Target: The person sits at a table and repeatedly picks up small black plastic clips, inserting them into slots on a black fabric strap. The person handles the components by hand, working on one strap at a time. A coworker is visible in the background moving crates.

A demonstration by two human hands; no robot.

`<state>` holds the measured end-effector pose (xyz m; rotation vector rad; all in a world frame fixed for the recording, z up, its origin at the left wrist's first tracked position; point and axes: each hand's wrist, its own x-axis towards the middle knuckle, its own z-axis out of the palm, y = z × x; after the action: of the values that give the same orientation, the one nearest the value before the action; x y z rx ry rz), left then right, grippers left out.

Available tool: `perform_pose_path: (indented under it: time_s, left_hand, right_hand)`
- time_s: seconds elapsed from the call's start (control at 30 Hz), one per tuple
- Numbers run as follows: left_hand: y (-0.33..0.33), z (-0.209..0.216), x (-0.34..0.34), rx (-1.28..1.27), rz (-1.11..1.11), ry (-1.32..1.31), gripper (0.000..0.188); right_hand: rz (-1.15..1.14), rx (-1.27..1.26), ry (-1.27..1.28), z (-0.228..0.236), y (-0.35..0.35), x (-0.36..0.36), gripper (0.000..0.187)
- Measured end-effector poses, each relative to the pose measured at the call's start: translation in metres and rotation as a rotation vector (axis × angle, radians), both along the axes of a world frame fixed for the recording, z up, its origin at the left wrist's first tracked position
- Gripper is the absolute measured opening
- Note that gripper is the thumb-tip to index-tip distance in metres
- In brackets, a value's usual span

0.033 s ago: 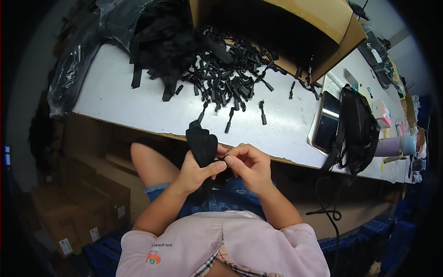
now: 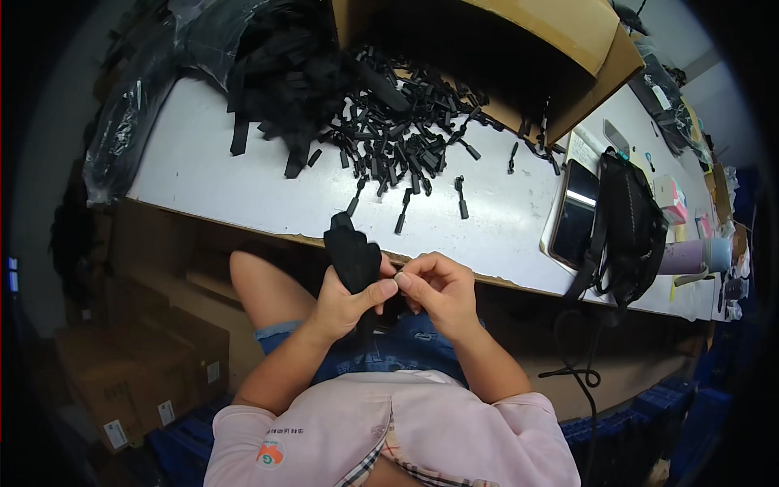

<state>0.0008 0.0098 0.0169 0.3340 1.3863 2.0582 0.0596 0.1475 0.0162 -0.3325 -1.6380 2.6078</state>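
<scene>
Above my lap, just off the table's near edge, my left hand (image 2: 341, 307) grips a bundle of black fabric strips (image 2: 352, 253) that fans upward from the fist. My right hand (image 2: 445, 296) is closed in a pinch beside it, thumb against forefinger. The fingertips of both hands nearly meet around something small and dark, too hidden to name. Past them on the white table lie several loose black pull tabs with short cords, the closest one (image 2: 401, 213) near the edge. A heap of the same black tabs (image 2: 398, 142) spreads behind.
A pile of black fabric strips (image 2: 280, 97) lies far left, by a clear plastic bag (image 2: 130, 130). An open cardboard box (image 2: 596, 93) stands at the back. To the right are a phone (image 2: 574, 215), a black bag (image 2: 629, 227) and a purple cup (image 2: 683, 258). Cartons (image 2: 122, 381) sit lower left.
The black strip bundle in my left hand has tipped very slightly to the left. Both hands stay in nearly the same place, and the table things have not moved.
</scene>
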Motion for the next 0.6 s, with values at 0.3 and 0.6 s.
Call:
perform_pose_path:
  time_s: [0.3, 0.6]
  left_hand:
    - [0.008, -0.005, 0.012, -0.069, 0.178, 0.108, 0.011]
    - [0.002, -0.017, 0.011, -0.007, 0.240, 0.109, 0.012]
  right_hand:
    - [-0.122, 0.406, 0.231, -0.005, -0.008, 0.000, 0.008]
    - [-0.007, 0.262, 0.008, 0.000, -0.005, -0.023, 0.011]
